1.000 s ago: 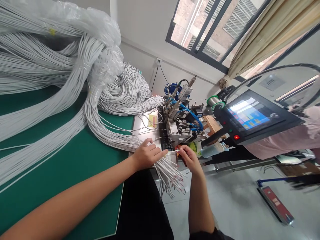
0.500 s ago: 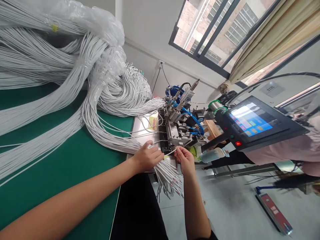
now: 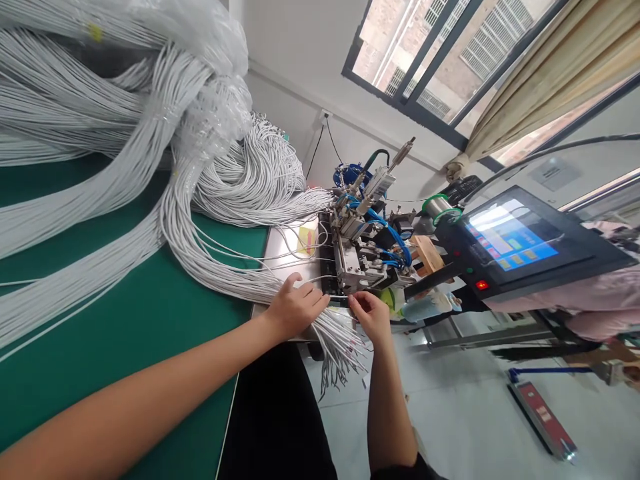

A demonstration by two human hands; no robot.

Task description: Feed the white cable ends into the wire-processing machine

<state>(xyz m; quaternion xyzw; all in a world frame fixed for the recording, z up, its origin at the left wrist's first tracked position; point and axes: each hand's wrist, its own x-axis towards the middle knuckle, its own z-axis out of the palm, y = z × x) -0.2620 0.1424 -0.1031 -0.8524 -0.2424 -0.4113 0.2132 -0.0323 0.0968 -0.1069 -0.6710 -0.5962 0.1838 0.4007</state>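
Observation:
A thick bundle of white cables (image 3: 225, 279) curves across the table to the front of a small bench machine (image 3: 353, 257). My left hand (image 3: 297, 308) lies over this bundle near its cut ends, fingers curled down on the cables. Loose cable ends (image 3: 343, 343) fan out past the table edge below it. Between my hands one white cable runs level along the machine's front edge. My right hand (image 3: 370, 315) pinches that cable near its end, thumb against fingertips; the very tip is hidden by the fingers.
More white cable bundles (image 3: 250, 177) with plastic wrap (image 3: 220, 113) pile up at the back left of the green table (image 3: 150, 320). A lit touchscreen (image 3: 515, 233) juts out at the right, beside a wire spool (image 3: 440, 209). A person in pink (image 3: 540, 300) is behind it.
My right hand has brought the cable end slightly left and level against the machine's front edge. My left hand stays on the bundle. The whole view has shifted a little.

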